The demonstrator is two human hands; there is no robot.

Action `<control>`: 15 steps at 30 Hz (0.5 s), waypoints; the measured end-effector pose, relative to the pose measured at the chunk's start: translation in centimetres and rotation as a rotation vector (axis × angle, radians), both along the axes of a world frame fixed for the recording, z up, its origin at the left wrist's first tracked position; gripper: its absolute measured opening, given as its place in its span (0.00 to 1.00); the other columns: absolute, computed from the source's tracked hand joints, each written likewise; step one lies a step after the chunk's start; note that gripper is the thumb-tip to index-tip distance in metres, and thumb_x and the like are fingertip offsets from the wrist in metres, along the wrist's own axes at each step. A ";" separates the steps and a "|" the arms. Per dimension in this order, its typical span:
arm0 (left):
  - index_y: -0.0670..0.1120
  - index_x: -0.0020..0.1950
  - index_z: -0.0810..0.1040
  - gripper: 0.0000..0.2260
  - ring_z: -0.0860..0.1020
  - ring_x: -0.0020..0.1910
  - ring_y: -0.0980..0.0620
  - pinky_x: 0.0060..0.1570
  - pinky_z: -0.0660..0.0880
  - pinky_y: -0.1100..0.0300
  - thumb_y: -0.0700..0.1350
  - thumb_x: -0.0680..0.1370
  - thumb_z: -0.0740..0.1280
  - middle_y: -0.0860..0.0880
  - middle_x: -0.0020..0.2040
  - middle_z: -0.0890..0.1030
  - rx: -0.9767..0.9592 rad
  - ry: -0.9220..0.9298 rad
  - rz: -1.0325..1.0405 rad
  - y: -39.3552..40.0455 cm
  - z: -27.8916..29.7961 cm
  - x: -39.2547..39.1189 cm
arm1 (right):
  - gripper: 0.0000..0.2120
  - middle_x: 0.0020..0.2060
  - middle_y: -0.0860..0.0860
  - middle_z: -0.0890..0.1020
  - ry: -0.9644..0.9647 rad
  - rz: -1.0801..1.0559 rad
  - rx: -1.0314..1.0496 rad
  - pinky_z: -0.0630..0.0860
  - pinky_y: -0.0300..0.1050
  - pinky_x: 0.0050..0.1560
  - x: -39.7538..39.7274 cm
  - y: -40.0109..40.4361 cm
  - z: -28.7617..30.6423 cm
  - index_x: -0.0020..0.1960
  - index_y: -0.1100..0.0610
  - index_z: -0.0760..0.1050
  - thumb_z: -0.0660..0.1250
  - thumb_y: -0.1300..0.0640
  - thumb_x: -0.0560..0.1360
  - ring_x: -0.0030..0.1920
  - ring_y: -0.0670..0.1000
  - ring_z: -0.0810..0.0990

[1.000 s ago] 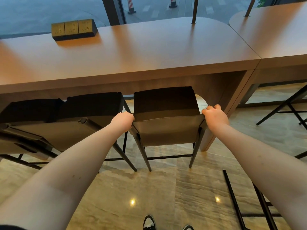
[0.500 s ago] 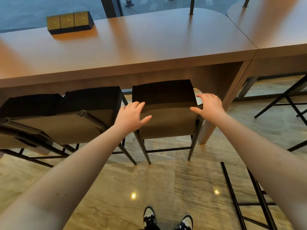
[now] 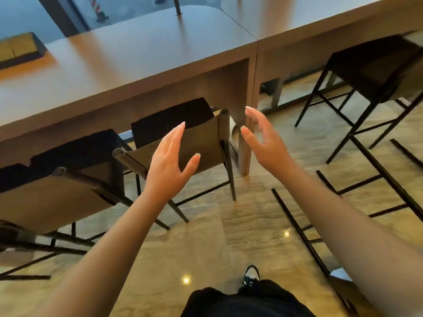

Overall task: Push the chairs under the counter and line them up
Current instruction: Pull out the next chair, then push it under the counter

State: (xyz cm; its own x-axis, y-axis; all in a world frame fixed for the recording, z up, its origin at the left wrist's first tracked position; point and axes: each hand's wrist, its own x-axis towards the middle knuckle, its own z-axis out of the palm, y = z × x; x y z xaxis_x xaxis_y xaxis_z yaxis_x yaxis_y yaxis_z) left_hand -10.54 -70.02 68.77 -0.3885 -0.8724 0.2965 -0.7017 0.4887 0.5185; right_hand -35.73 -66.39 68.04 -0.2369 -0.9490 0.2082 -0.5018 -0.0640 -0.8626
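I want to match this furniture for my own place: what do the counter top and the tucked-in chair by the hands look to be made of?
Counter: looks like wood or wood-look laminate, brown with a smooth satin finish; it shows soft reflections, and no grain can be made out. Chair: thin black legs, probably painted metal; the olive-brown backrest wraps round its posts like fabric or leather, and the dark seat looks matte.
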 end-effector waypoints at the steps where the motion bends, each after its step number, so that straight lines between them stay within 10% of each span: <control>1: 0.62 0.80 0.51 0.34 0.50 0.71 0.72 0.67 0.55 0.56 0.70 0.77 0.55 0.57 0.79 0.59 -0.012 0.017 -0.037 0.8 0.5 -0.5 | 0.27 0.74 0.42 0.65 -0.017 -0.020 -0.017 0.60 0.36 0.64 0.0 1.5 0.4 0.76 0.42 0.58 0.56 0.38 0.79 0.72 0.40 0.63; 6: 0.71 0.76 0.47 0.31 0.48 0.70 0.80 0.66 0.54 0.61 0.68 0.76 0.58 0.80 0.71 0.48 -0.074 0.136 -0.320 5.5 4.1 -5.6 | 0.26 0.72 0.35 0.65 -0.041 -0.197 -0.133 0.60 0.31 0.68 -1.2 10.7 2.3 0.76 0.46 0.60 0.56 0.40 0.81 0.72 0.35 0.63; 15: 0.55 0.82 0.51 0.35 0.48 0.73 0.73 0.69 0.53 0.62 0.63 0.78 0.59 0.62 0.75 0.56 -0.027 0.183 -0.860 19.6 6.2 -12.6 | 0.26 0.73 0.37 0.64 -0.063 -0.674 -0.162 0.60 0.38 0.72 -0.9 32.7 4.0 0.71 0.34 0.59 0.54 0.30 0.75 0.74 0.37 0.61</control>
State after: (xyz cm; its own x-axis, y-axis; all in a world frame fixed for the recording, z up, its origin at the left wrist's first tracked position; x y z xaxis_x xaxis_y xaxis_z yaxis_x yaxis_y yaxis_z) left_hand -23.16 -50.41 74.98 -0.8524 -0.2910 0.4345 0.0081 0.8234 0.5673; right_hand -36.65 -33.70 72.05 -0.7797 -0.5490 0.3012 -0.4263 0.1130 -0.8975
